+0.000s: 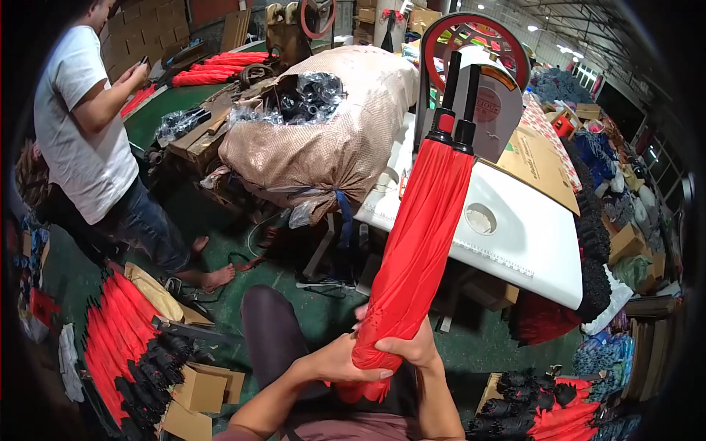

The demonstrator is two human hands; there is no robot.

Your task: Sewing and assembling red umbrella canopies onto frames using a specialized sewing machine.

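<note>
Two closed red umbrellas [421, 242] are held together in front of me, tilted up and to the right. Their black handles [463, 110] point away from me, above the edge of the white worktable. Around the gathered red cloth at the near end, my left hand [340, 359] is closed from the left side. My right hand [413, 344] grips the same cloth from the right, with its thumb lying across the front. Loose red cloth hangs below the hands, and the umbrella tips are hidden.
A white worktable [529, 253] with a round hole carries a red-wheeled machine [478, 95] and cardboard [537, 165]. A big woven sack [316, 158] of plastic-wrapped black parts stands beyond. Red umbrellas are piled left [118, 345] and lower right [566, 419]. A person [95, 132] stands at left.
</note>
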